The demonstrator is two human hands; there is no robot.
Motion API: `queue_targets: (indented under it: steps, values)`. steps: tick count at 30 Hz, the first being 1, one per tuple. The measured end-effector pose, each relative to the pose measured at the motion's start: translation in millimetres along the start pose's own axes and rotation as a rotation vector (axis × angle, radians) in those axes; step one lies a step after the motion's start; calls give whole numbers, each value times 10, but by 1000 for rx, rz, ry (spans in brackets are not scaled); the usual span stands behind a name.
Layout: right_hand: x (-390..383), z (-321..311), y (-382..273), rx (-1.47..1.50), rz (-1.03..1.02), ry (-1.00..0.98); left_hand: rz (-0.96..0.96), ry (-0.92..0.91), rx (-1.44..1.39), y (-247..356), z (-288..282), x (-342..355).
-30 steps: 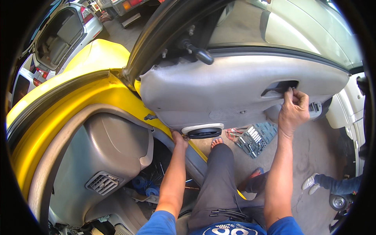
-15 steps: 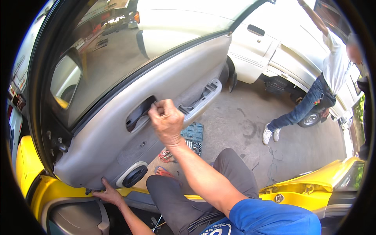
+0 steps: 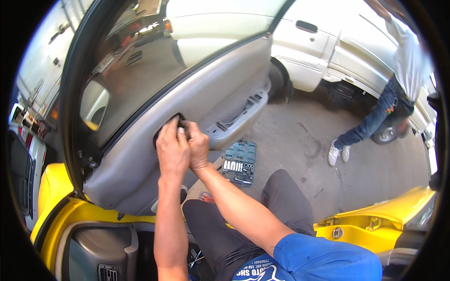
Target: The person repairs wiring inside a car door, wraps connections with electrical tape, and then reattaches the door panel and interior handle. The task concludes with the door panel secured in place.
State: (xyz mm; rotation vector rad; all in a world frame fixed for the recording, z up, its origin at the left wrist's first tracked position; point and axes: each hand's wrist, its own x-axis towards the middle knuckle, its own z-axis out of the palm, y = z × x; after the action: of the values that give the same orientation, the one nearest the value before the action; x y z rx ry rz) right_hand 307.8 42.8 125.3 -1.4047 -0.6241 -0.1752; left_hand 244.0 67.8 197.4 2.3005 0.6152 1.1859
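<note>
The grey door panel of an open yellow car door stands in front of me. Both my hands meet at the dark handle recess in its upper part. My left hand has its fingers bent together at the recess and covers most of it. Close against it on the right, my right hand is closed too, fingertips pinched at the same spot. Whatever the fingertips grip is hidden behind the hands. Right of them the grey armrest juts from the panel, with open slots in its top.
On the floor beyond the panel lies an open teal socket set case. A white vehicle is parked behind. To the right stands a person in jeans. Yellow bodywork and the grey dashboard flank me.
My left hand has come up from the panel's lower edge to join the right hand at the recess. The dark handle piece seen there before is now mostly covered. My view has shifted slightly.
</note>
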Motion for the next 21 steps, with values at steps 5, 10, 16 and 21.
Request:
queue_targets:
  steps: [5,10,16,21]
  values:
    - [70,-82,58,-71,-188,-38,-329,-85,5,-29,248,253]
    - [-47,-291,46,-47,-94,-180,-355,-156,-142,-153,207,307]
    - [-328,-1137,-13,-3,-161,-284,-341,-225,89,-159,156,336]
    - [-385,-1896,145,-231,21,-437,-127,-153,234,-107,178,274]
